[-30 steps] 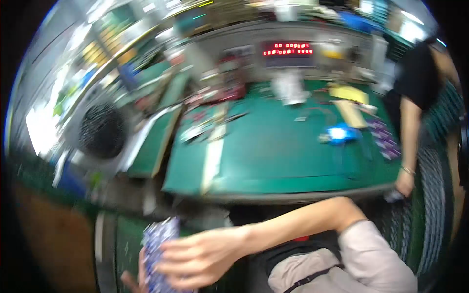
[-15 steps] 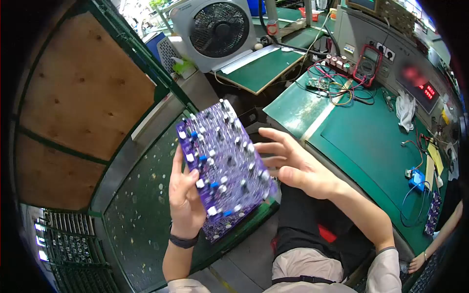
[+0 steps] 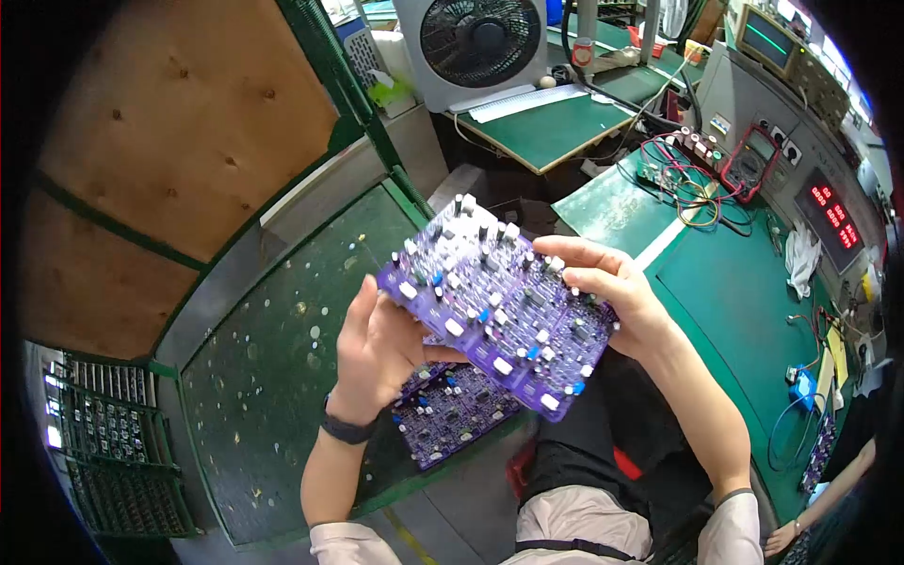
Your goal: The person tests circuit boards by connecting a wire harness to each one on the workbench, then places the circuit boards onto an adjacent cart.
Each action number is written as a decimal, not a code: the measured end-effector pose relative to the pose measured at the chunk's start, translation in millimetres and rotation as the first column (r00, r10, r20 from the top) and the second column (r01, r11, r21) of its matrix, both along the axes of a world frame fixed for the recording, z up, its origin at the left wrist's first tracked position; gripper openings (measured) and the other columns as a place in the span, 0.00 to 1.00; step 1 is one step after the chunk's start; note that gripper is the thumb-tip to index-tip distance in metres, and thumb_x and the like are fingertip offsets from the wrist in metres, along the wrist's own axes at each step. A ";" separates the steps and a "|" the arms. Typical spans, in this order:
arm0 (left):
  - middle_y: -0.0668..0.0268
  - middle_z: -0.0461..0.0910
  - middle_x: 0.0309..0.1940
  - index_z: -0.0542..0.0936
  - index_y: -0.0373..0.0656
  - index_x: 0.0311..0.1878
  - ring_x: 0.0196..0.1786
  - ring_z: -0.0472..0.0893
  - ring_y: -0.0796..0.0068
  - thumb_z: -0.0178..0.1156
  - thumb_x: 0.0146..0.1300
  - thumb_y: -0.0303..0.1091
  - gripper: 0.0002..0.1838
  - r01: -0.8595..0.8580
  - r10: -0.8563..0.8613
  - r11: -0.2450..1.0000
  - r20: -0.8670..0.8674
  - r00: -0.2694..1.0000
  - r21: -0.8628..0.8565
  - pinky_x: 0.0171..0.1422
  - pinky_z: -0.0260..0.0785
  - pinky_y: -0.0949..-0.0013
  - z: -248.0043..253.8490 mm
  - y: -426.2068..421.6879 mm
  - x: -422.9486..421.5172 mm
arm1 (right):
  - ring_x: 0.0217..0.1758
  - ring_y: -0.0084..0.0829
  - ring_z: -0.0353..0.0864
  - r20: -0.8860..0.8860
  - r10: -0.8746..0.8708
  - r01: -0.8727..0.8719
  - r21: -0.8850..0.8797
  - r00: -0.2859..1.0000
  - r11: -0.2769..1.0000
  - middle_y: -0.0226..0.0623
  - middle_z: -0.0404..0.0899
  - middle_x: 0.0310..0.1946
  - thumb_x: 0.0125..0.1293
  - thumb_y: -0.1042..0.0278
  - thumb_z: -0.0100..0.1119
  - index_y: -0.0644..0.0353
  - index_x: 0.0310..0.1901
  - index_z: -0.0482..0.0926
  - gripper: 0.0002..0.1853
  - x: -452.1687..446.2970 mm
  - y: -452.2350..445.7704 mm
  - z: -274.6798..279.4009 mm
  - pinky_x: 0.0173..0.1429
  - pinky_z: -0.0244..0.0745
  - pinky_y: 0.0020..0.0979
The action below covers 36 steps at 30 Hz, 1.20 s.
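Note:
A purple circuit board [image 3: 508,301] full of white, black and blue components is held tilted in front of me. My right hand [image 3: 607,292] grips its right edge, the thumb on the component side and some fingers hidden behind. At the lower left edge, my left hand [image 3: 381,348] is open, its thumb raised clear of the board. Its fingers reach partly under the board; whether they touch it, I cannot tell. Beneath, another purple board [image 3: 457,419] lies on the green surface [image 3: 282,405], partly covered by the held one.
On the right, a green workbench [image 3: 725,292] carries a multimeter [image 3: 749,165], tangled wires, a white glove [image 3: 802,259] and a blue device [image 3: 802,388]. Another person's hand [image 3: 783,539] is at lower right. A fan [image 3: 476,42] stands behind; a rack of boards [image 3: 113,452] is at lower left.
My right hand, free before, has taken hold of the board's right edge. The left hand has loosened its grip. The board has turned and moved right, showing more of the one below.

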<state>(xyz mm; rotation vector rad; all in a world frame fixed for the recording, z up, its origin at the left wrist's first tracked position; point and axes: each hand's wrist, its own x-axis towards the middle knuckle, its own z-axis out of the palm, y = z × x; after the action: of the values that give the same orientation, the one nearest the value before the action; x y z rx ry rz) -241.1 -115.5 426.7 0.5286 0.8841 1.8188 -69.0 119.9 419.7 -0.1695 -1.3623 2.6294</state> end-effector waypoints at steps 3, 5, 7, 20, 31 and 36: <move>0.52 0.78 0.65 0.67 0.37 0.72 0.67 0.79 0.59 0.41 0.78 0.63 0.38 0.077 -0.073 0.993 0.056 0.996 -0.087 0.70 0.74 0.47 -20.0 -2.9 -24.1 | 0.57 0.25 0.85 0.066 0.082 -0.087 0.078 0.994 0.993 0.38 0.84 0.58 0.68 0.75 0.63 0.65 0.66 0.78 0.24 -7.0 7.2 -10.5 0.66 0.78 0.31; 0.54 0.80 0.64 0.68 0.34 0.72 0.64 0.82 0.66 0.39 0.81 0.58 0.35 0.103 -0.100 0.978 0.025 0.995 -0.183 0.69 0.75 0.59 -24.7 -8.1 -27.7 | 0.58 0.25 0.85 0.124 0.190 -0.201 0.082 0.974 0.976 0.39 0.85 0.57 0.67 0.75 0.64 0.64 0.64 0.80 0.23 -11.8 8.4 -9.8 0.66 0.78 0.31; 0.56 0.81 0.61 0.71 0.32 0.69 0.61 0.83 0.70 0.45 0.82 0.47 0.28 0.071 -0.125 0.959 -0.186 0.975 -0.276 0.66 0.77 0.62 -18.4 -16.9 -17.8 | 0.59 0.23 0.83 0.135 0.287 -0.307 0.165 0.948 0.937 0.36 0.85 0.57 0.68 0.75 0.63 0.63 0.64 0.80 0.22 -17.1 9.7 -15.5 0.68 0.75 0.29; 0.50 0.67 0.72 0.58 0.36 0.78 0.65 0.79 0.61 0.52 0.79 0.52 0.37 -0.199 0.150 0.956 -0.224 0.963 -0.215 0.65 0.77 0.54 -17.1 -38.9 -16.1 | 0.61 0.28 0.81 -0.169 -0.379 0.414 0.327 0.910 0.849 0.42 0.80 0.61 0.70 0.75 0.61 0.66 0.70 0.72 0.27 -43.9 -60.7 -10.2 0.70 0.72 0.31; 0.68 0.85 0.47 0.80 0.46 0.58 0.46 0.83 0.78 0.53 0.80 0.50 0.19 -0.293 0.227 0.920 -0.257 0.939 -0.261 0.51 0.77 0.69 -5.1 8.8 -37.4 | 0.61 0.34 0.80 -0.432 -0.385 0.568 0.470 0.816 0.676 0.44 0.73 0.63 0.69 0.81 0.63 0.60 0.71 0.67 0.30 -65.0 -139.5 -23.2 0.46 0.85 0.27; 0.71 0.84 0.46 0.77 0.43 0.61 0.45 0.84 0.82 0.55 0.78 0.42 0.17 -0.275 0.136 0.917 -0.422 0.896 -0.290 0.49 0.78 0.73 -4.6 2.5 -76.6 | 0.69 0.40 0.74 -0.432 -0.244 0.466 0.540 0.868 0.701 0.47 0.57 0.75 0.66 0.81 0.64 0.59 0.77 0.58 0.39 -41.3 -123.2 -24.2 0.65 0.80 0.41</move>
<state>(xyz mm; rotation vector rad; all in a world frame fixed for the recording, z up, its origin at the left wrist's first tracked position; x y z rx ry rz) -317.7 -113.0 422.0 0.6029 1.5575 1.7167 -110.3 -3.4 395.4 0.0909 -1.7737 1.6622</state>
